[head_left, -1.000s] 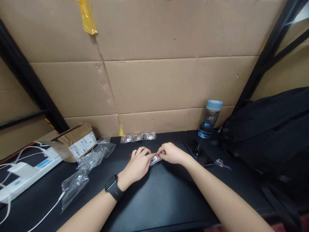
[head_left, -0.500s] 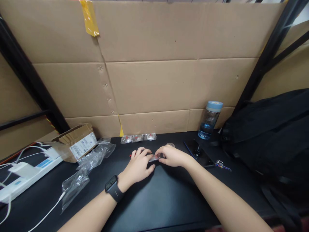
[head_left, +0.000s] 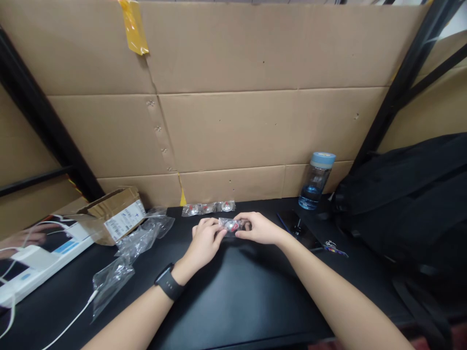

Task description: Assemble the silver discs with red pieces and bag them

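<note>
A small clear plastic packet point(head_left: 231, 225) with something red and silvery inside is held between my two hands, over the middle of the black tabletop. My left hand point(head_left: 204, 241), with a dark watch on the wrist, pinches its left end between thumb and fingers. On the right end, the thumb and curled fingers of my right hand point(head_left: 260, 228) close round the packet. What exactly lies inside is too small to make out. Behind, by the cardboard wall, lies a row of three similar packets point(head_left: 226, 206) with round, partly red contents.
At left are an open cardboard box point(head_left: 126, 218), crumpled clear plastic packaging point(head_left: 144, 238) and a white power strip point(head_left: 54, 262) with cables. Another person's hand point(head_left: 31, 237) shows there. Right stand a water bottle point(head_left: 316, 181), a dark phone point(head_left: 299, 228), a keyring point(head_left: 333, 248) and a black backpack point(head_left: 404, 204).
Both hands have lifted the packet slightly and turned it so its red part shows. My left thumb has closed onto it. Another person's hand has appeared at the left edge.
</note>
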Available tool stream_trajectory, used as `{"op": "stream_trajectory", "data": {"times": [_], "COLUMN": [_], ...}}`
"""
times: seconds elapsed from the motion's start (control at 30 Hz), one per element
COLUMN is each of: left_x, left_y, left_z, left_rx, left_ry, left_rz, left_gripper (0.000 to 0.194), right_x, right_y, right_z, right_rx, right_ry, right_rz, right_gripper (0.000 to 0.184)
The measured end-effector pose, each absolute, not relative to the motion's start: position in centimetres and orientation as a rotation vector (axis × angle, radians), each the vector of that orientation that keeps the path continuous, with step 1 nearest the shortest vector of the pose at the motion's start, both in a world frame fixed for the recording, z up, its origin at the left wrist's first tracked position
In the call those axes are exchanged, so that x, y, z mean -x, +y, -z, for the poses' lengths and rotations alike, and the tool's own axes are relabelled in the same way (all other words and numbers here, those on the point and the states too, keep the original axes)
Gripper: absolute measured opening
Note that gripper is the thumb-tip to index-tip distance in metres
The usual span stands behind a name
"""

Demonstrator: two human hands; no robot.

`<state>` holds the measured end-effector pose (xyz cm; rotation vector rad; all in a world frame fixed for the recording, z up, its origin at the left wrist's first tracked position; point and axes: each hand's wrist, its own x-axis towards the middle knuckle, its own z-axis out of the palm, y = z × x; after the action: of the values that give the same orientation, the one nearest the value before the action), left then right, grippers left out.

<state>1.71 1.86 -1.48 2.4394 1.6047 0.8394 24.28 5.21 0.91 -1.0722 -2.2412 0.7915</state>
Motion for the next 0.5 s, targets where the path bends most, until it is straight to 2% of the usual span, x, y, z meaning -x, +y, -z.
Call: {"op": "stream_trajectory", "data": {"times": [0.23,0.5], "left_x": [-1.5,-1.5], "left_y": [2.2,2.0], "left_z": [1.0,0.8], "left_rx": [-2.363,-2.366], "left_ry": [1.524,1.564], "left_rz": [-0.914,-0.851], "left_gripper": [0.034,0.037], "right_x": [-24.1,-24.0], "right_y": [6.0,6.5], "right_z": [0.0,0.0], "right_rx": [0.926,1.028], "right_ry": [-2.019,-1.895], "right_rz": [-1.103,-1.062], "right_gripper": [0.031,0.035]}}
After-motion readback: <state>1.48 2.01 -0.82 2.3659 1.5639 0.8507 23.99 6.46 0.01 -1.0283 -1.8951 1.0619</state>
